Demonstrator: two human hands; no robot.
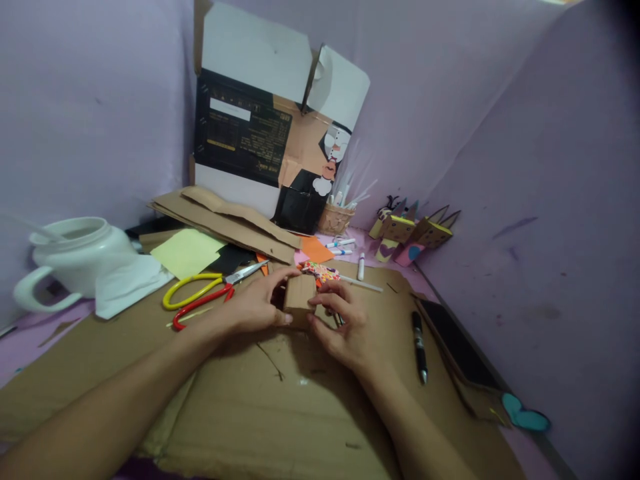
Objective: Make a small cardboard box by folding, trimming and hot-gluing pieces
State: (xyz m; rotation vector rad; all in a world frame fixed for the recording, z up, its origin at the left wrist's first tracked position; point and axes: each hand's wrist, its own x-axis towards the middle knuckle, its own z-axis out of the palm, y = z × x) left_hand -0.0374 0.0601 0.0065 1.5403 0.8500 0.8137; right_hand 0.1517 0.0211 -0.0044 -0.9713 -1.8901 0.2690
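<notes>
Between my two hands is a small folded cardboard box [301, 293], just above or on the flat cardboard sheet [260, 407]. My left hand [257, 303] grips its left side, thumb low on the front and fingers behind. On the right side, my right hand [343, 323] pinches the box with thumb and fingertips. A patterned colourful piece [323, 271] lies just behind it, partly hidden. Open-bladed scissors [220, 290] with yellow and red handles rest left of my left hand. To the right of my right hand lies a black pen [419, 347].
A white teapot-like pot [83, 257] stands at left beside yellow-green paper [187, 252]. Cardboard strips [230, 223] and an unfolded printed box [245, 127] are behind. Markers [361, 265], a basket of sticks [337, 219], cardboard animal figures [400, 230] and a dark phone-like slab [463, 343] sit rightward.
</notes>
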